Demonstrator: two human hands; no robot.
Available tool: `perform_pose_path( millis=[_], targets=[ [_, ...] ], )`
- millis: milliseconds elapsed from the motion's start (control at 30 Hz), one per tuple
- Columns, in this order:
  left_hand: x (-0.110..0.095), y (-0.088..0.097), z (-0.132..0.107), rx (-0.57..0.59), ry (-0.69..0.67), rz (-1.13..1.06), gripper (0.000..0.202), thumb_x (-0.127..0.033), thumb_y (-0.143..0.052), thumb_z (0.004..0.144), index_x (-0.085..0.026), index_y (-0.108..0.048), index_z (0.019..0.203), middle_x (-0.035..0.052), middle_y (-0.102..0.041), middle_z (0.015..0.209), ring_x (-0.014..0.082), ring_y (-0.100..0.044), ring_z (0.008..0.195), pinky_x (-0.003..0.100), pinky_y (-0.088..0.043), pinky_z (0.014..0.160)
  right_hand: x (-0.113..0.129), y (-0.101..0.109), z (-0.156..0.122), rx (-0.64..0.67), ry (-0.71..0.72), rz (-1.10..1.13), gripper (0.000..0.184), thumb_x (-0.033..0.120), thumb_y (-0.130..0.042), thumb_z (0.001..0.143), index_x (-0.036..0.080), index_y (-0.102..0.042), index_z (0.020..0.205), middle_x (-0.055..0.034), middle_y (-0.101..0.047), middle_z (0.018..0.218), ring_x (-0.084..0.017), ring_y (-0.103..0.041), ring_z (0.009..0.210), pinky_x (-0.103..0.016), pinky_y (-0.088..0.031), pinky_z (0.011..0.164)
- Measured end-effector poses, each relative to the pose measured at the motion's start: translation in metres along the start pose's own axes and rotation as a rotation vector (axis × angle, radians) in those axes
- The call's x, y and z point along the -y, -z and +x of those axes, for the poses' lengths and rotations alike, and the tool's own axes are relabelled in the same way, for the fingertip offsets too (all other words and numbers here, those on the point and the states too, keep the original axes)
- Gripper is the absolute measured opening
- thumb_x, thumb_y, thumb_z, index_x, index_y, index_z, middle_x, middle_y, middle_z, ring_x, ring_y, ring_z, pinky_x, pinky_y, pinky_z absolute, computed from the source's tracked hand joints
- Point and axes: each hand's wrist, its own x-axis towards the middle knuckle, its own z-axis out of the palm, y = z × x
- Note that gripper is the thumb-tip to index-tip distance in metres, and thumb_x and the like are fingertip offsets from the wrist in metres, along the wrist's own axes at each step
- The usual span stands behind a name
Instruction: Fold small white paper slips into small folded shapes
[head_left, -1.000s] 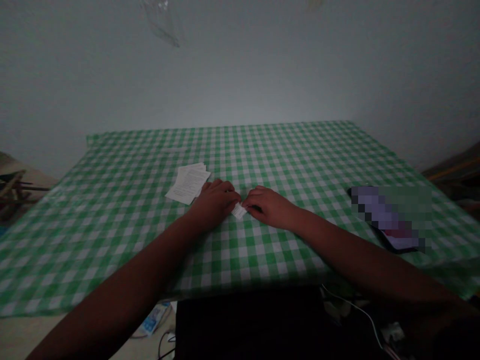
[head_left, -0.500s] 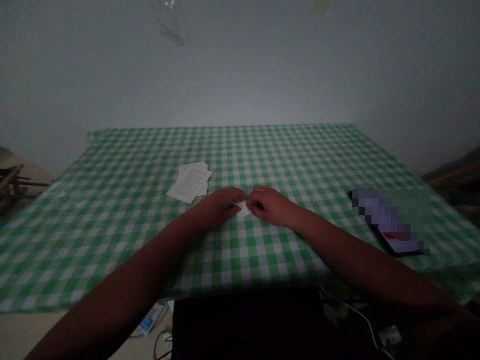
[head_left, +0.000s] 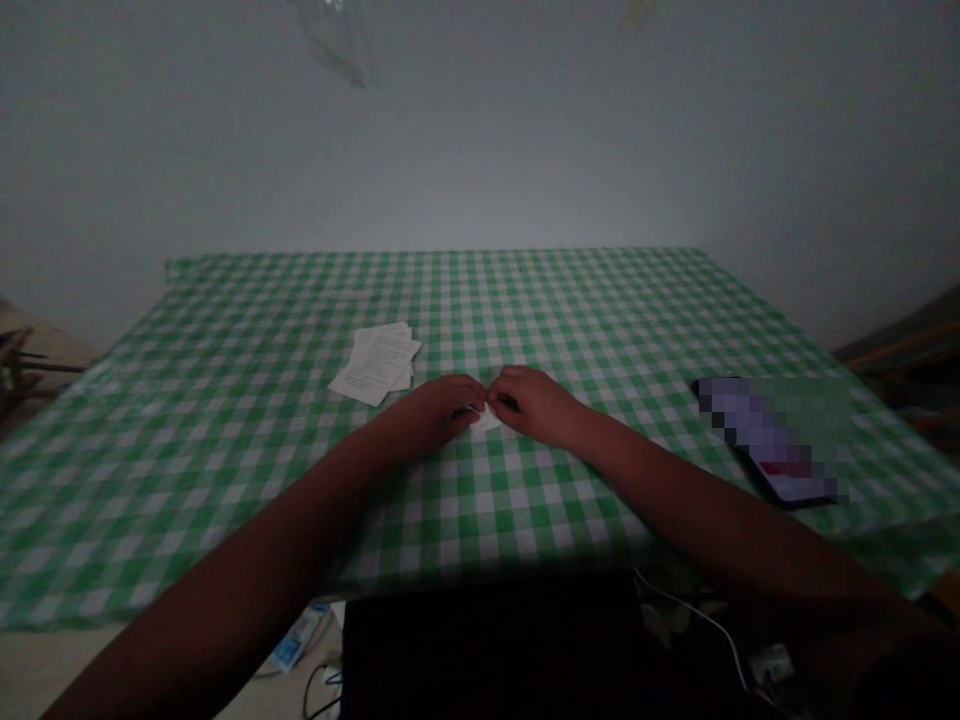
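Observation:
A small white folded piece of paper point(head_left: 487, 418) lies on the green-and-white checked tablecloth point(head_left: 525, 320) near the table's middle. My left hand point(head_left: 442, 405) and my right hand point(head_left: 529, 403) meet over it, fingertips pinched on its two sides, so most of the paper is hidden. Both hands rest on the cloth with curled fingers. A small stack of printed white slips point(head_left: 377, 364) sits just beyond my left hand, apart from it.
A dark phone point(head_left: 776, 440) lies on the cloth at the right, near the front edge. Below the table's front edge are cables point(head_left: 697, 610) and a small blue-and-white packet point(head_left: 296, 640). Wooden furniture shows at the far left and right.
My two hands have closed in on each other, covering more of the small paper. The paper has shifted slightly away from me. The view has drifted a little.

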Motion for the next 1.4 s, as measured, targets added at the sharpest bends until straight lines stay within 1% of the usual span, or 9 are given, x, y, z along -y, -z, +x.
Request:
perform_pose_path(
  millis=[200, 600, 700, 800, 967, 1067, 1167, 1300, 1400],
  targets=[
    [0.001, 0.000, 0.001, 0.013, 0.008, 0.008, 0.018, -0.019, -0.051, 0.094, -0.019, -0.067, 0.100, 0.0063, -0.066, 0.114, 0.0192, -0.061, 0.109, 0.038, -0.047, 0.101, 0.001, 0.006, -0.001, 0.068, 0.020, 0.019, 0.011, 0.019, -0.056, 0.090, 0.019, -0.066, 0.086, -0.0025, -0.066, 0.085, -0.016, -0.058, 0.084, -0.030, -0.042, 0.079],
    [-0.002, 0.003, -0.001, 0.018, 0.014, 0.016, 0.018, -0.018, -0.052, 0.094, -0.019, -0.068, 0.101, 0.0065, -0.067, 0.117, 0.0188, -0.062, 0.110, 0.037, -0.047, 0.100, 0.004, 0.019, -0.013, 0.195, 0.038, 0.091, 0.011, 0.014, -0.059, 0.083, 0.021, -0.067, 0.080, -0.0008, -0.068, 0.084, -0.015, -0.060, 0.080, -0.029, -0.044, 0.076],
    [-0.002, 0.003, -0.003, 0.007, 0.003, 0.013, 0.016, -0.021, -0.059, 0.091, -0.019, -0.067, 0.105, 0.0072, -0.066, 0.118, 0.0200, -0.061, 0.112, 0.037, -0.047, 0.101, 0.003, 0.021, -0.015, 0.223, 0.061, 0.122, 0.012, 0.014, -0.058, 0.082, 0.021, -0.068, 0.079, -0.0007, -0.067, 0.082, -0.015, -0.059, 0.078, -0.028, -0.044, 0.075],
    [-0.001, 0.002, -0.004, 0.011, -0.037, -0.008, 0.020, -0.024, -0.065, 0.089, -0.020, -0.067, 0.109, 0.0080, -0.065, 0.121, 0.0216, -0.059, 0.116, 0.039, -0.046, 0.103, -0.003, 0.025, -0.016, 0.257, 0.091, 0.186, 0.011, 0.013, -0.059, 0.081, 0.020, -0.068, 0.081, -0.0004, -0.066, 0.081, -0.014, -0.058, 0.075, -0.027, -0.044, 0.073],
    [0.000, -0.003, -0.001, 0.030, -0.188, -0.075, 0.021, -0.017, -0.058, 0.093, -0.023, -0.067, 0.111, 0.0071, -0.064, 0.124, 0.0198, -0.059, 0.116, 0.040, -0.044, 0.104, -0.009, 0.030, -0.016, 0.229, 0.109, 0.260, 0.015, 0.012, -0.060, 0.080, 0.021, -0.067, 0.091, 0.0000, -0.064, 0.088, -0.012, -0.058, 0.078, -0.025, -0.045, 0.073],
    [0.000, -0.004, -0.001, -0.005, -0.161, -0.054, 0.019, -0.019, -0.059, 0.093, -0.022, -0.069, 0.108, 0.0082, -0.063, 0.116, 0.0204, -0.058, 0.110, 0.040, -0.047, 0.099, -0.008, 0.030, -0.016, 0.233, 0.123, 0.234, 0.017, 0.015, -0.065, 0.082, 0.022, -0.068, 0.097, -0.0013, -0.064, 0.093, -0.014, -0.059, 0.082, -0.027, -0.046, 0.075],
    [-0.001, -0.001, -0.001, 0.022, -0.132, -0.076, 0.017, -0.019, -0.057, 0.093, -0.021, -0.069, 0.106, 0.0076, -0.063, 0.110, 0.0183, -0.060, 0.104, 0.036, -0.049, 0.095, -0.007, 0.028, -0.016, 0.220, 0.139, 0.199, 0.018, 0.019, -0.068, 0.083, 0.022, -0.069, 0.101, -0.0026, -0.065, 0.097, -0.015, -0.060, 0.084, -0.028, -0.047, 0.076],
    [-0.005, 0.003, -0.002, 0.049, -0.135, -0.097, 0.016, -0.018, -0.058, 0.092, -0.019, -0.068, 0.105, 0.0075, -0.063, 0.112, 0.0181, -0.060, 0.106, 0.035, -0.047, 0.098, -0.009, 0.024, -0.015, 0.170, 0.178, 0.178, 0.018, 0.022, -0.069, 0.084, 0.021, -0.070, 0.102, -0.0038, -0.066, 0.098, -0.016, -0.062, 0.088, -0.030, -0.048, 0.080],
    [-0.007, 0.003, -0.003, 0.044, -0.107, -0.097, 0.018, -0.024, -0.065, 0.088, -0.019, -0.066, 0.105, 0.0079, -0.063, 0.113, 0.0194, -0.060, 0.107, 0.036, -0.047, 0.098, -0.009, 0.022, -0.015, 0.151, 0.204, 0.189, 0.014, 0.024, -0.068, 0.087, 0.020, -0.071, 0.100, -0.0038, -0.066, 0.094, -0.016, -0.062, 0.085, -0.030, -0.048, 0.079]
  ],
)
